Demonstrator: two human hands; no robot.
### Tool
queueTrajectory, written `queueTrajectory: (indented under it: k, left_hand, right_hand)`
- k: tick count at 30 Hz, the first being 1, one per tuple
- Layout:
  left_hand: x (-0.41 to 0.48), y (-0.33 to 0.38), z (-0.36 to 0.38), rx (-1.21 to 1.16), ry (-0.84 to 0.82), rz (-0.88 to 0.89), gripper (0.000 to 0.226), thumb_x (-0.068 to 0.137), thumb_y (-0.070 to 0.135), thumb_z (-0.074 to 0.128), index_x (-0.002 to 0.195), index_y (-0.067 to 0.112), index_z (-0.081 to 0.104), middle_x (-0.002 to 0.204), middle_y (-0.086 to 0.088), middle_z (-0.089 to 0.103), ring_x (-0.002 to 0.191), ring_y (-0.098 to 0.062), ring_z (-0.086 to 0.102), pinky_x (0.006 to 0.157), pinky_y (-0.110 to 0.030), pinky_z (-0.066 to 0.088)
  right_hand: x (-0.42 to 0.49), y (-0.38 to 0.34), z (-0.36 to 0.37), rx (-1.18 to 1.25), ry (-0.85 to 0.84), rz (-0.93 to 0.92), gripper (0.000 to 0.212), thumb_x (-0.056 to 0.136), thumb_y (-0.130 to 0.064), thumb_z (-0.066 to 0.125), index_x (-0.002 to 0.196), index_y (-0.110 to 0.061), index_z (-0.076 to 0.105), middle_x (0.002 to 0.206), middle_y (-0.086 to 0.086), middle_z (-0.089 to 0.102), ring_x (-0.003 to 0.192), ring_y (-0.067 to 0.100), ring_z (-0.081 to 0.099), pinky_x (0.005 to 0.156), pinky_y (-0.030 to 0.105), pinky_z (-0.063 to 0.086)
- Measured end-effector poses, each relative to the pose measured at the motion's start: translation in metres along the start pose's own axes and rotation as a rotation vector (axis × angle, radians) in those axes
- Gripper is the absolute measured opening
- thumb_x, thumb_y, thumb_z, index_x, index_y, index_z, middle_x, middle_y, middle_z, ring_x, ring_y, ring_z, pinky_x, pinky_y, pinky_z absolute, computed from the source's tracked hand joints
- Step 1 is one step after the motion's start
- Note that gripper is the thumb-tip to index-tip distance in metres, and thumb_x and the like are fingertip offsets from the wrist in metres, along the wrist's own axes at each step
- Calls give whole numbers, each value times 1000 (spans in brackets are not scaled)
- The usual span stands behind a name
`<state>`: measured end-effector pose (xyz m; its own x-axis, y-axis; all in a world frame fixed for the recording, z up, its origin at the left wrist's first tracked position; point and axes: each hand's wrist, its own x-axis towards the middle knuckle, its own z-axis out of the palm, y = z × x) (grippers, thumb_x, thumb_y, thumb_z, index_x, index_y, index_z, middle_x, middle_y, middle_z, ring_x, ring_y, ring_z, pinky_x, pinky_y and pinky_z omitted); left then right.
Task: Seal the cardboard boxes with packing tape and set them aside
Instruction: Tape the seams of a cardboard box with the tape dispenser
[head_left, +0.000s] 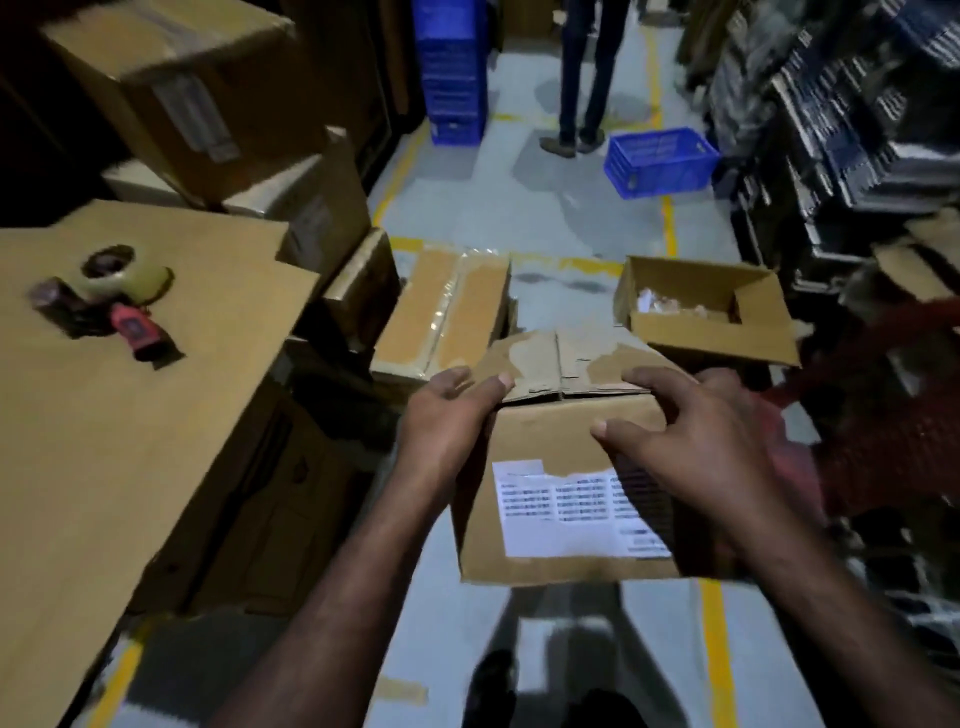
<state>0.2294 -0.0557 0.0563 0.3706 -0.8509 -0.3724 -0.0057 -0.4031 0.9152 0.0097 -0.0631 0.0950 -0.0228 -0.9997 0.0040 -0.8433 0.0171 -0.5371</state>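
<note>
Both hands up in front of the body, carrying one cardboard box (561, 525) clear of the floor (545, 208). Left hand (447, 415) grips the box's upper left corner, thumb hooked over the top flap, fingers out of sight down the far side. Right hand (691, 441) grips the upper right edge, fingers curled over the top and thumb pressed on the near face. The box sits between the two hands and tilts a little. Its top flaps are folded shut, the surface torn and patchy along the middle seam. A white printed label (571, 514) is on the near face, its upper edge ragged; the print is too blurred to read. To the left, a bench (130, 415) topped with cardboard carries a tape dispenser (119, 306) with a red handle and a clear roll, well apart from the hands. Just beyond the held box, a taped box (447, 312) lies on the floor, glossy tape along its top. To its right is an open box (706, 312), flaps up, with pale contents I can't make out. More stacked boxes (182, 93) rise behind the bench. Farther down the aisle stands a blue crate (660, 161), and beside it a person (587, 78), only the legs in view. A stack of blue crates (452, 67) is left of that person. Dark shelves (857, 104) line the right side.
</note>
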Motion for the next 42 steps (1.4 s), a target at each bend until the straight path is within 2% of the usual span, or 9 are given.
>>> queueTrajectory:
  k: [2,5,8,15,20,28,32,35,42]
  left_hand:
    - [1,24,-3,-24,49,82,43,70,54,81,104,27,77,97,8,76,89,-13,71,80,-33,57]
    - [-15,72,-4,-111,96,198,16,88,30,77,84,14,77,70,2,73,64,-15,69,62,-23,50]
    - [-31,113,-11,-157,235,275,16,90,25,75,85,11,79,80,-5,77,80,-25,75,74,-33,57]
    - [-56,169,-35,-147,656,519,15,91,18,72,79,23,80,94,10,78,94,-4,71,83,-31,58]
    - [-77,186,-64,-82,937,650,12,83,24,73,78,18,82,93,4,78,96,-13,73,85,-54,60]
    - [-109,181,-124,64,1263,680,13,79,28,72,77,18,79,98,4,77,98,-12,72,83,-51,60]
    - [-109,174,-163,134,1384,716,13,79,31,72,70,23,77,92,4,77,92,-14,73,80,-49,61]
    - [-100,164,-203,252,1494,742,18,84,30,73,67,31,72,86,11,75,86,-7,72,75,-42,61]
    - [-60,106,-315,399,1661,764,18,86,17,74,70,9,76,87,6,72,86,-2,71,98,-46,55]
  right_hand:
    - [17,-22,-20,-8,26,-59,50,72,-68,67,117,-47,65,119,10,46,121,34,42,97,35,36]
    - [48,-45,-42,86,99,-221,52,70,-70,62,112,-41,70,110,13,46,114,39,47,102,41,41]
    - [81,-73,-65,135,95,-387,52,72,-68,63,114,-38,70,105,12,47,111,36,49,95,36,41]
    - [125,-142,-100,222,124,-759,57,76,-69,57,122,-37,66,131,11,47,125,31,42,93,40,41]
    - [137,-184,-102,360,56,-960,63,74,-70,53,130,-39,59,136,8,48,125,29,45,91,46,49]
    - [127,-251,-66,463,-193,-1214,66,72,-54,73,133,-38,58,149,6,39,136,27,37,105,51,43]
    - [119,-293,-38,555,-217,-1321,59,72,-45,79,126,-27,65,135,0,50,124,26,46,97,47,49]
    - [110,-335,3,569,-237,-1372,60,68,-55,74,119,-24,67,126,-3,52,116,26,50,90,45,52]
    - [87,-424,128,592,-336,-1454,55,69,-56,70,106,-16,68,117,3,53,105,32,52,83,47,52]
